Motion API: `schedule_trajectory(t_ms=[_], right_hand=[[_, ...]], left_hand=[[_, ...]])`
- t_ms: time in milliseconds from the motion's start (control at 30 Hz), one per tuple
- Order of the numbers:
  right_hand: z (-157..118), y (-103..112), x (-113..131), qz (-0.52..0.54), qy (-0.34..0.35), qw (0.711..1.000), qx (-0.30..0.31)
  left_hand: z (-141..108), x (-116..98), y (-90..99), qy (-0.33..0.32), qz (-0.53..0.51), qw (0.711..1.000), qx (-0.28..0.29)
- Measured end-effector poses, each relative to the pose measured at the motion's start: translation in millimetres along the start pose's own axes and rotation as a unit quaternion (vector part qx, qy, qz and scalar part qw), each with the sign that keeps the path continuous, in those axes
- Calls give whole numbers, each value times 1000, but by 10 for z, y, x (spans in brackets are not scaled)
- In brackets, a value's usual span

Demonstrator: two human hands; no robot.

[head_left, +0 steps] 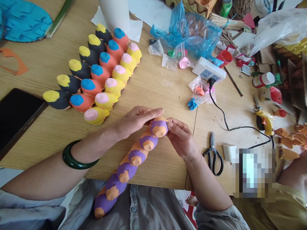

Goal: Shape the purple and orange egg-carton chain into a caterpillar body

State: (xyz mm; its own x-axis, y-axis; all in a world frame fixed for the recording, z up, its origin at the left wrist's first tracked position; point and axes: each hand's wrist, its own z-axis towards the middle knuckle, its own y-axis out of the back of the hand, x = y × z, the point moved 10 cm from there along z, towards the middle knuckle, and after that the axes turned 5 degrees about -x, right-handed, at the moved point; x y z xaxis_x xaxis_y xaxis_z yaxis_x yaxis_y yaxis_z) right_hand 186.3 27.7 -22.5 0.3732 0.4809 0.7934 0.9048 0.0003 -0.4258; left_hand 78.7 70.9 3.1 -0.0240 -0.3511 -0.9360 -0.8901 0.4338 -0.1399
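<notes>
A strip of painted egg-carton cups (127, 171), purple with orange tips and orange edges, slants from the table's front edge up to both hands. Its lower end reaches over my lap. My right hand (181, 137) pinches the right side of the topmost cup between thumb and fingers. On the other side, my left hand (137, 121) grips the same end, thumb stretched along the top and the fingertips partly hidden behind the cup. Beyond my left arm lie painted cup rows: black with yellow tips (82, 70), coral with blue tips (102, 74), yellow with pink tips (122, 74).
Right of my right hand lie black-handled shears (213, 156), a power strip (209, 71) with a black cord, and a yellow glue gun (265, 121). A black phone-like slab (19, 118) lies left. Another person's arm (294, 175) is at the right edge.
</notes>
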Motion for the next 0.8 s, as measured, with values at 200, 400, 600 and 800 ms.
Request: schedule_trajectory(t_ms=[200, 400, 600, 800], right_hand=[[-20, -43, 2, -38, 13, 999, 4], [16, -29, -53, -19, -1, 1000, 4], [48, 14, -67, -2, 3, 1000, -8], [34, 23, -66, -37, -5, 999, -28]], left_hand=[[-18, 104, -68, 59, -37, 996, 54], [7, 153, -31, 56, -19, 998, 34], [27, 97, -18, 16, 22, 999, 27], [37, 50, -27, 0, 58, 998, 14]])
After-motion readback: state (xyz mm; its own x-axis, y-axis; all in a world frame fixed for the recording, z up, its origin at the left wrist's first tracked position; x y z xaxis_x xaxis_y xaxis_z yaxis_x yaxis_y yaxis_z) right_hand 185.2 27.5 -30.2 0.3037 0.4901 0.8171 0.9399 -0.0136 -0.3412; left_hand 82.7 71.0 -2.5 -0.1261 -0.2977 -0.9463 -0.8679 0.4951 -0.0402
